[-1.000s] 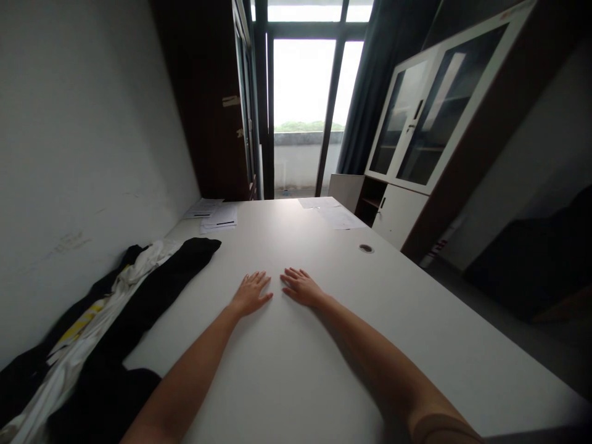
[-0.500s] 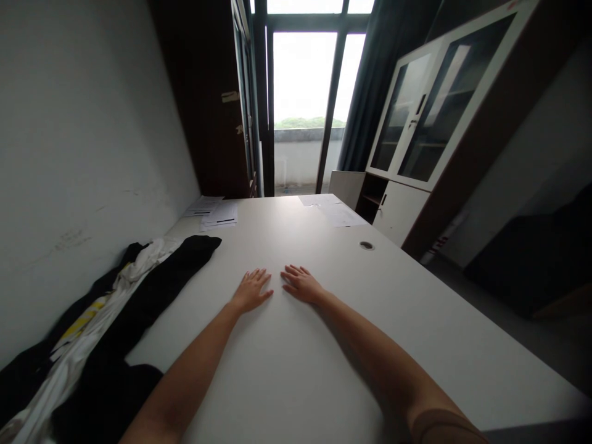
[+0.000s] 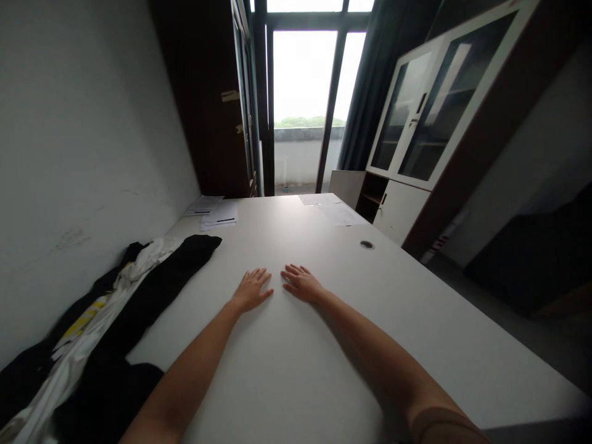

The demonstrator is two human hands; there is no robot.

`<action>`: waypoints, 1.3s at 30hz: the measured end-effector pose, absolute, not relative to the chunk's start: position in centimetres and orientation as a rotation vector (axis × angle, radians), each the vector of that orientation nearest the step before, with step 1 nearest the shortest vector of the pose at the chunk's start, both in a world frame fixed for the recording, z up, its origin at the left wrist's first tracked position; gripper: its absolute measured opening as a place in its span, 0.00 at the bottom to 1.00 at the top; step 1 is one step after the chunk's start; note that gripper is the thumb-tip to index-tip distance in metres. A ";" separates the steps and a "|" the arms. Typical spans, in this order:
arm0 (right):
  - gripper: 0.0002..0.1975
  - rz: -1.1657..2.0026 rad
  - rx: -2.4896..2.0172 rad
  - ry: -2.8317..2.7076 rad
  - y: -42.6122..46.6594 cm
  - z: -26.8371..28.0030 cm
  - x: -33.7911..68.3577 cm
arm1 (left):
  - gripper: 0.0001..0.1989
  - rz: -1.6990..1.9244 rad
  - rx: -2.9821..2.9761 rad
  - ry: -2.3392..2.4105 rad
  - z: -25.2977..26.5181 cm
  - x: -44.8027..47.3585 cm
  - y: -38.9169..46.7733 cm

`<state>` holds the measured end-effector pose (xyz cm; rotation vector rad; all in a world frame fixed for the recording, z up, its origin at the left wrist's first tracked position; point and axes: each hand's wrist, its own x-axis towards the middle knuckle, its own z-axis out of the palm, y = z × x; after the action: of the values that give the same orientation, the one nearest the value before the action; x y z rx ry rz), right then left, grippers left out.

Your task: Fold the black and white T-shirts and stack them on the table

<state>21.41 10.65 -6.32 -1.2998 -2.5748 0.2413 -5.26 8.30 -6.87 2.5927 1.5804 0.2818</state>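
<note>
My left hand (image 3: 252, 290) lies palm down on the white table (image 3: 287, 357), its fingers spread and nothing held. Just to its right, a small gap apart, my right hand (image 3: 301, 283) rests flat on the same surface, fingers also spread and pointing left. Along the table's left side, by my left forearm, lies a heap of clothes: a black garment (image 3: 139, 302) in front, and a crumpled white one (image 3: 143, 262) with a yellow patch (image 3: 83, 319) behind it.
Paper stacks (image 3: 219, 214) lie at the table's far left, loose sheets (image 3: 340, 213) at the far right. A round cable hole (image 3: 367, 245) is set near the right edge. A glass-door cabinet (image 3: 435, 111) stands beyond, its lower door (image 3: 346, 185) ajar. A wall (image 3: 92, 154) borders the left side.
</note>
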 end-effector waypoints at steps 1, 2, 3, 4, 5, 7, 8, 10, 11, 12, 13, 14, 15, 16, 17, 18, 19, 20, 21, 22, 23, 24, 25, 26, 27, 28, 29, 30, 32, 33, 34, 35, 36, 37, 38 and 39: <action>0.30 0.241 -1.295 -2.575 10.7 -6.4 21.4 | 0.32 0.285 2.590 1.580 -6.9 -5.3 8.3; 0.30 0.240 -1.291 -2.573 10.8 -6.5 21.5 | 0.32 0.290 2.588 1.579 -6.9 -5.3 8.3; 0.30 0.239 -1.287 -2.571 10.8 -6.5 21.5 | 0.32 0.294 2.587 1.576 -6.9 -5.3 8.4; 0.30 0.238 -1.283 -2.569 10.8 -6.6 21.5 | 0.32 0.296 2.585 1.573 -6.9 -5.3 8.4; 0.30 0.238 -1.280 -2.566 10.9 -6.6 21.5 | 0.32 0.298 2.583 1.570 -6.9 -5.3 8.4; 0.30 0.239 -1.277 -2.561 10.9 -6.7 21.5 | 0.32 0.298 2.581 1.565 -6.9 -5.3 8.4; 0.30 0.238 -1.274 -2.560 10.8 -6.7 21.5 | 0.32 0.298 2.580 1.564 -6.9 -5.3 8.4; 0.30 0.231 -1.268 -2.557 10.8 -6.7 21.5 | 0.32 0.301 2.581 1.559 -6.9 -5.4 8.4; 0.30 0.229 -1.266 -2.557 10.8 -6.7 21.5 | 0.32 0.303 2.582 1.557 -6.9 -5.4 8.4; 0.30 0.226 -1.263 -2.558 10.8 -6.7 21.5 | 0.32 0.307 2.583 1.555 -6.9 -5.4 8.4; 0.30 0.224 -1.261 -2.558 10.9 -6.8 21.5 | 0.32 0.310 2.585 1.553 -6.9 -5.4 8.4; 0.30 0.222 -1.261 -2.559 10.9 -6.8 21.5 | 0.32 0.312 2.586 1.553 -7.0 -5.4 8.4; 0.30 0.221 -1.261 -2.560 10.9 -6.8 21.5 | 0.32 0.313 2.586 1.553 -7.0 -5.4 8.4; 0.30 0.219 -1.262 -2.560 10.9 -6.9 21.5 | 0.32 0.314 2.587 1.555 -7.0 -5.4 8.4; 0.30 0.216 -1.262 -2.560 10.9 -6.9 21.5 | 0.32 0.316 2.587 1.556 -7.0 -5.4 8.4; 0.30 0.214 -1.263 -2.559 10.9 -6.9 21.5 | 0.32 0.318 2.587 1.558 -7.1 -5.4 8.4; 0.30 0.213 -1.265 -2.559 10.9 -6.9 21.5 | 0.32 0.319 2.585 1.560 -7.1 -5.4 8.4; 0.30 0.211 -1.265 -2.559 10.9 -7.0 21.6 | 0.32 0.319 2.583 1.560 -7.0 -5.4 8.4; 0.30 0.210 -1.265 -2.560 10.9 -7.0 21.6 | 0.32 0.317 2.581 1.560 -7.0 -5.4 8.4; 0.30 0.209 -1.263 -2.561 10.9 -7.0 21.6 | 0.32 0.314 2.579 1.560 -7.0 -5.4 8.4; 0.30 0.207 -1.261 -2.562 10.9 -7.0 21.6 | 0.32 0.312 2.578 1.558 -6.9 -5.4 8.4; 0.30 0.206 -1.259 -2.563 10.9 -7.0 21.6 | 0.32 0.309 2.576 1.557 -6.9 -5.4 8.4; 0.30 0.204 -1.257 -2.563 11.0 -7.0 21.6 | 0.32 0.309 2.576 1.555 -6.9 -5.4 8.4; 0.30 0.202 -1.257 -2.562 11.0 -7.0 21.5 | 0.32 0.310 2.575 1.554 -6.9 -5.4 8.4; 0.30 0.202 -1.259 -2.562 11.0 -7.0 21.5 | 0.32 0.313 2.575 1.554 -6.9 -5.3 8.4; 0.30 0.201 -1.261 -2.562 11.0 -7.0 21.5 | 0.32 0.315 2.576 1.554 -6.9 -5.3 8.4; 0.30 0.202 -1.264 -2.562 11.0 -7.0 21.5 | 0.32 0.317 2.578 1.555 -6.9 -5.4 8.4; 0.30 0.202 -1.267 -2.562 11.0 -7.0 21.5 | 0.32 0.319 2.579 1.556 -6.9 -5.4 8.4; 0.30 0.202 -1.271 -2.563 11.0 -7.0 21.5 | 0.32 0.321 2.581 1.555 -7.0 -5.4 8.4; 0.30 0.203 -1.271 -2.563 11.0 -7.0 21.5 | 0.32 0.322 2.581 1.553 -7.0 -5.4 8.4; 0.30 0.204 -1.270 -2.562 10.9 -6.9 21.5 | 0.32 0.320 2.580 1.553 -7.0 -5.4 8.5; 0.30 0.206 -1.270 -2.561 10.9 -6.9 21.5 | 0.32 0.318 2.578 1.552 -7.0 -5.5 8.5; 0.30 0.208 -1.268 -2.561 10.9 -6.9 21.5 | 0.32 0.316 2.577 1.552 -7.0 -5.5 8.5; 0.30 0.212 -1.268 -2.561 10.9 -6.9 21.5 | 0.32 0.313 2.576 1.554 -7.0 -5.5 8.4; 0.30 0.215 -1.268 -2.561 10.9 -6.8 21.5 | 0.32 0.311 2.576 1.555 -6.9 -5.4 8.4; 0.30 0.218 -1.268 -2.561 10.9 -6.9 21.5 | 0.32 0.310 2.576 1.555 -6.9 -5.4 8.4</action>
<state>21.52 10.93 -6.86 -1.2682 -2.5613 0.2176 -5.44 8.43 -6.90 2.5758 1.5547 0.3100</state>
